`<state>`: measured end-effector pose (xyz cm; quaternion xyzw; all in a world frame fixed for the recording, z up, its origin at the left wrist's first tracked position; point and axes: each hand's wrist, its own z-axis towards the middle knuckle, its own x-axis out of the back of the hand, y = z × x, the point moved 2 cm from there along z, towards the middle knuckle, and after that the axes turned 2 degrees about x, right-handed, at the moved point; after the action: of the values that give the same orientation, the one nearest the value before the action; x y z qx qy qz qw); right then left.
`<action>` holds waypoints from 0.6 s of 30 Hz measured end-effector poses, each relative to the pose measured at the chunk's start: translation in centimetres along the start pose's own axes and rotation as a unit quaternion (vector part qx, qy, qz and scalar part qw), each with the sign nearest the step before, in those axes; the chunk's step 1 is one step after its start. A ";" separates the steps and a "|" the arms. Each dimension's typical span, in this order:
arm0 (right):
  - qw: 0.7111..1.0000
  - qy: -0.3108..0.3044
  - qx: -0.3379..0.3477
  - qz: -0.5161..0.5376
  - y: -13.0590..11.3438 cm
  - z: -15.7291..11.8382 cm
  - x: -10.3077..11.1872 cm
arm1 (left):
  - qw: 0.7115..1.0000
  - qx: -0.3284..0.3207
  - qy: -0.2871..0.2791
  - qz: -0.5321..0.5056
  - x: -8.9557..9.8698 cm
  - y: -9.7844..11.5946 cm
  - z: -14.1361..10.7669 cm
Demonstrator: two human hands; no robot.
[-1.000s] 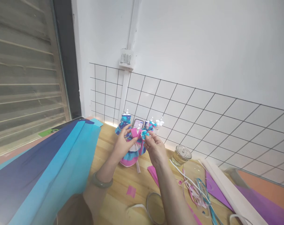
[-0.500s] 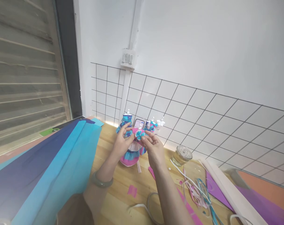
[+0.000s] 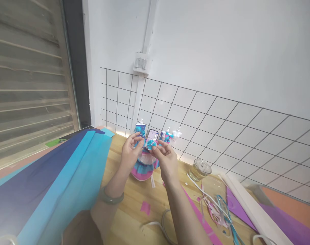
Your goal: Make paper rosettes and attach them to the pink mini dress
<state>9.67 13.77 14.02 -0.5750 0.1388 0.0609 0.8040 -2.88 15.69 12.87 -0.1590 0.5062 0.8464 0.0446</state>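
Note:
A small pleated blue-and-white paper rosette [image 3: 151,145] is pinched between the thumb and fingers of my right hand [image 3: 167,159]. It sits in front of the top of a little dress form in a tiered pink, white and blue paper dress [image 3: 142,170]. Just left of the rosette, my left hand [image 3: 129,149] has its thumb and fingers apart, with nothing visible between them. Behind that hand stands another form in a blue paper dress [image 3: 140,128], partly hidden by the fingers.
A phone [image 3: 153,134] leans behind the forms. Farther right are a form with a bow [image 3: 167,136], a bare white form [image 3: 176,133] and a glass container [image 3: 201,169]. Ribbon scraps [image 3: 217,212] lie at right, blue paper sheets [image 3: 75,177] at left. A wire grid [image 3: 196,112] backs the table.
My left fingers have drawn back left, away from the rosette. My right hand keeps hold of it, and the rosette has turned or shifted slightly left. The camera view has moved a little.

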 end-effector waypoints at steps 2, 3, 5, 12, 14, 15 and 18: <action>1.000 0.004 0.009 -0.005 -0.1 0.0 0.1 | 1.000 -0.003 -0.003 0.008 0.0 0.0 0.0; 1.000 0.005 0.013 -0.005 -0.2 0.1 0.2 | 1.000 -0.004 -0.006 0.010 0.0 0.0 0.0; 1.000 0.008 0.020 -0.003 -0.2 0.1 0.5 | 1.000 -0.003 -0.008 0.011 0.1 0.0 0.0; 0.999 0.026 0.020 -0.013 -0.1 0.2 1.5 | 0.999 -0.004 -0.023 0.025 -0.1 -0.3 0.1; 1.000 0.019 0.016 -0.007 0.0 0.1 1.3 | 0.999 -0.003 -0.033 0.022 -0.2 -0.4 0.1; 1.000 0.012 0.014 -0.006 0.1 0.1 1.1 | 0.999 -0.002 -0.040 0.019 -0.3 -0.5 0.1; 1.000 -0.015 0.017 -0.017 0.2 0.0 0.4 | 0.998 0.010 -0.064 0.006 -0.5 -0.6 0.0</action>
<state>10.01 13.83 13.73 -0.5629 0.1179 0.0537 0.8163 -2.31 16.03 12.56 -0.1015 0.5121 0.8497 0.0738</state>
